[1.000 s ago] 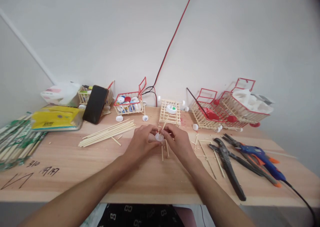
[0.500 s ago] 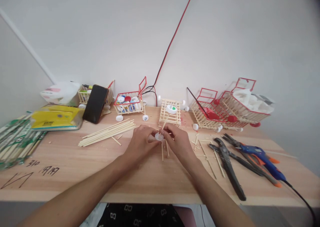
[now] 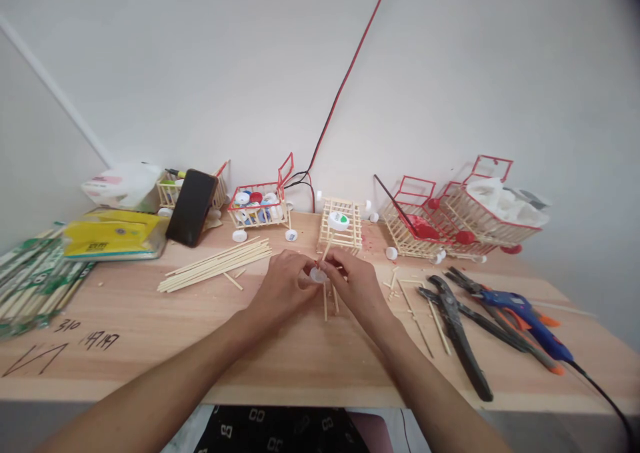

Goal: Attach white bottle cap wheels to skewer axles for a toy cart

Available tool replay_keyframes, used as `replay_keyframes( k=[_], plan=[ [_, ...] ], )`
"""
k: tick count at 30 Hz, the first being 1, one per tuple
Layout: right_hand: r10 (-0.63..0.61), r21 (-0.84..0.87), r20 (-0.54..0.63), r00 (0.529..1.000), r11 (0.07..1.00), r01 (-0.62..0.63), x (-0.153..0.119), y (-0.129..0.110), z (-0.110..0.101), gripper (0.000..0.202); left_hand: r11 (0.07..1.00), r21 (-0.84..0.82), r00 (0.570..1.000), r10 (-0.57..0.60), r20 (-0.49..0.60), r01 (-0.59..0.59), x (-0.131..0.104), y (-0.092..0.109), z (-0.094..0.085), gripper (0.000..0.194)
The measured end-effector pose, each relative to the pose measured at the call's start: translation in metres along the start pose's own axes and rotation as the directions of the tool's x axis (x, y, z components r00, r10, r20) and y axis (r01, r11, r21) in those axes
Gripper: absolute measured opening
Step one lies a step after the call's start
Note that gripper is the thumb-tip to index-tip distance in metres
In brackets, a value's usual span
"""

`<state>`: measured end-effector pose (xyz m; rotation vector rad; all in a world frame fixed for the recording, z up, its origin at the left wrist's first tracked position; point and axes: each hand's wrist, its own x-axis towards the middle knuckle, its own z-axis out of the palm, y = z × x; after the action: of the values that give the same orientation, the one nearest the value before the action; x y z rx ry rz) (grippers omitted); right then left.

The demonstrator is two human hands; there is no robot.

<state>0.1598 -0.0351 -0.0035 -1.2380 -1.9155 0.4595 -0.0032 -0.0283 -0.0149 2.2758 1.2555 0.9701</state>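
My left hand [image 3: 286, 281] pinches a translucent white bottle cap [image 3: 317, 276] by its edge, low over the table. My right hand [image 3: 356, 281] grips a thin wooden stick [image 3: 328, 243], its near end at the cap. On the stick's far end sits a white bottle cap with a green print [image 3: 339, 222]. Two short sticks [image 3: 326, 305] stick out toward me below my fingers; what they join is hidden. Just beyond my hands is a frame of crossed sticks [image 3: 354, 240] with white cap wheels.
Loose sticks [image 3: 215, 264] lie left of my hands. Small stick carts, one with bottle caps [image 3: 256, 208], line the wall, with a phone [image 3: 191, 208] at left. On the right are pliers [image 3: 457, 333], a blue glue gun [image 3: 525, 320] and cut stick pieces [image 3: 414, 316].
The far end of the stick, with its green-printed cap, has tilted slightly left and toward me. Both hands stay in nearly the same place, still gripping.
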Motion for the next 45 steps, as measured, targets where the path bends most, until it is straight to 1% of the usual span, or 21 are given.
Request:
replay_keyframes(
  k=[10, 19, 34, 41, 45],
  plan=[
    [0.016, 0.008, -0.025, 1.000, 1.000, -0.016, 0.0001, 0.0023, -0.0004, 0.019, 1.000, -0.004, 1.000, -0.006, -0.001, 0.006, 0.0005, 0.0017, -0.0010, 0.015],
    [0.040, -0.009, -0.014, 0.999, 0.999, -0.040, -0.0007, 0.0017, -0.0003, 0.019, 1.000, -0.008, 1.000, -0.005, 0.008, 0.005, 0.0000, 0.0013, -0.0008, 0.014],
    [0.059, -0.025, -0.021, 0.998, 0.998, -0.059, 0.0000, 0.0035, -0.0014, 0.019, 1.000, -0.020, 1.000, 0.009, -0.001, -0.009, -0.0002, -0.0034, 0.0006, 0.022],
    [0.039, -0.018, -0.014, 0.999, 0.999, -0.039, 0.0000, 0.0039, -0.0013, 0.019, 0.999, -0.017, 0.999, -0.040, 0.034, 0.041, 0.0004, 0.0005, -0.0028, 0.016],
    [0.024, -0.026, -0.017, 1.000, 0.999, -0.024, 0.0008, 0.0045, -0.0009, 0.019, 0.999, -0.009, 0.998, -0.045, 0.035, 0.045, 0.0006, 0.0031, -0.0033, 0.014]
  ],
)
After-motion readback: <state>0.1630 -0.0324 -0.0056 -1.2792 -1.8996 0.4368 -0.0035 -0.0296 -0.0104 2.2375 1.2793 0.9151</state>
